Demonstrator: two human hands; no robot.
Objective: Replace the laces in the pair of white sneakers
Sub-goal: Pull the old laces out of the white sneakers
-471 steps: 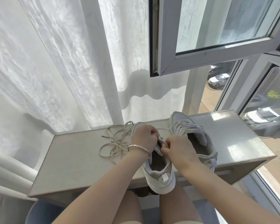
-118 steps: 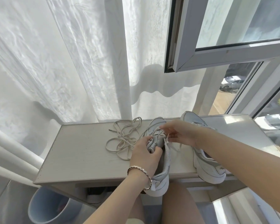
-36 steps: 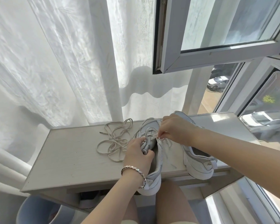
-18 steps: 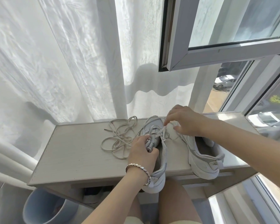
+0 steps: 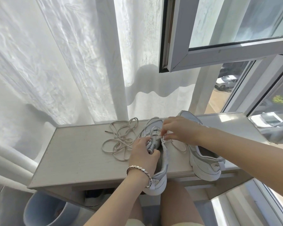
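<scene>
Two white sneakers stand on a pale narrow table (image 5: 75, 154). The near sneaker (image 5: 160, 162) lies in the middle with its heel over the front edge. My left hand (image 5: 143, 154), with a bracelet on the wrist, grips its tongue. My right hand (image 5: 180, 129) pinches the white lace (image 5: 175, 144) at the eyelets of this sneaker. The second sneaker (image 5: 204, 160) stands to the right, partly behind my right forearm. A loose beige lace (image 5: 119, 141) lies in a tangle left of the shoes.
White curtains (image 5: 64, 62) hang behind the table. An open window sash (image 5: 219, 46) juts out above right. A pale blue bin (image 5: 46, 211) stands on the floor under the table's left end. My knees are below the front edge.
My right hand has come back down from above the toe to the eyelets of the near sneaker. My left hand keeps its hold on the tongue.
</scene>
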